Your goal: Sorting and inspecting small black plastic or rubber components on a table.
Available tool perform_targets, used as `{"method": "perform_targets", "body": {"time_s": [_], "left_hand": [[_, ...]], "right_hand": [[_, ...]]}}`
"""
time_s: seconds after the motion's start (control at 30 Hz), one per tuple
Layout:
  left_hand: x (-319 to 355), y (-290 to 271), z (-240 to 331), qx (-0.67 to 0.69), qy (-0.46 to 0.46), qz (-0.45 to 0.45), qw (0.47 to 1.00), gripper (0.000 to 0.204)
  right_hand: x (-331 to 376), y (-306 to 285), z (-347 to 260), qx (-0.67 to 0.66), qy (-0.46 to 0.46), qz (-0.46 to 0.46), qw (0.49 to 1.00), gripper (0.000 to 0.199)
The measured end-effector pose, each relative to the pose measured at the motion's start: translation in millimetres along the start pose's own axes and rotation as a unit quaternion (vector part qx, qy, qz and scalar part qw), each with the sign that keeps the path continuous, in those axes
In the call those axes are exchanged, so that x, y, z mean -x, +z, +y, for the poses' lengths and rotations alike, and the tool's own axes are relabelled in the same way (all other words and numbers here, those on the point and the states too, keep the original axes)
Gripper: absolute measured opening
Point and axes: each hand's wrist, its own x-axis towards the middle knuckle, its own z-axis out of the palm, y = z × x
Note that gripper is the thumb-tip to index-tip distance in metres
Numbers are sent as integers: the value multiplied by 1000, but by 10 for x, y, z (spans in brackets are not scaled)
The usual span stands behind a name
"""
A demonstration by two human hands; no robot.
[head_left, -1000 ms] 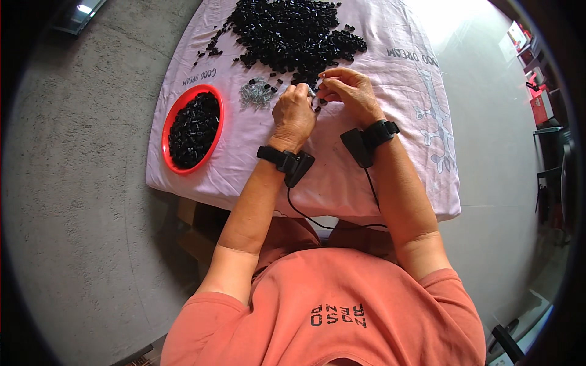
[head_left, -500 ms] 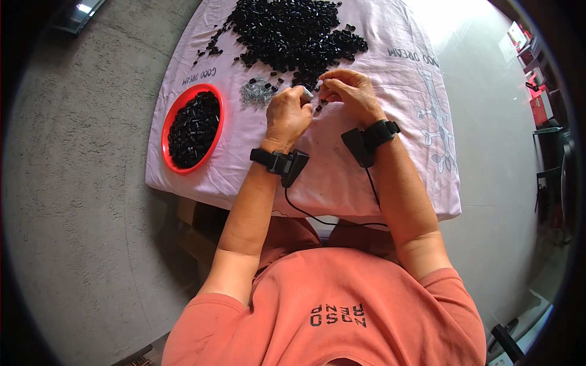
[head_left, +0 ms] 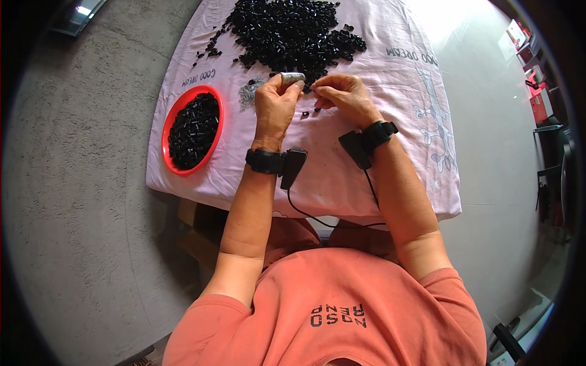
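My left hand (head_left: pixel 274 110) is closed, thumb against the index finger, which wears a grey wrap (head_left: pixel 293 77). What sits between those fingertips is too small to make out. Close on its right, my right hand (head_left: pixel 349 97) pinches thumb and index finger together, the tips pointing at the left fingertips; anything in that pinch is too tiny to name. Beyond both hands spreads a big heap of small black plastic pieces (head_left: pixel 287 33). Partly behind my left hand lies a small pile of thin, silvery, clear-looking bits (head_left: pixel 249 91). A single black piece (head_left: pixel 305 114) rests below my fingertips.
A red oval basin (head_left: pixel 220 137) filled with black pieces (head_left: pixel 192 131) stands on the table's left side. Pink printed cloth (head_left: pixel 390 177) covers the table. A black strap with a box-like device and cable (head_left: pixel 265 161) circles each wrist. Grey floor (head_left: pixel 79 183) lies left.
My left hand has moved slightly up and left, turning so the wrapped finger shows lengthwise. My right hand has shifted a little left and down. A loose black piece now shows below the fingertips.
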Motion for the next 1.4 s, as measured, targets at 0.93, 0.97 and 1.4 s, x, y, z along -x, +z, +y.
{"method": "perform_targets", "body": {"time_s": [0.93, 0.97, 1.4], "left_hand": [[89, 71, -204, 38, 19, 39, 998, 12], [88, 74, -220, 28, 28, 40, 998, 12], [88, 47, -194, -3, 36, 49, 998, 13]], "right_hand": [[55, 113, -65, -26, 32, -12, 999, 15], [54, 118, -62, -28, 31, -10, 999, 15], [27, 124, 18, -71, -4, -32, 997, 15]]}}
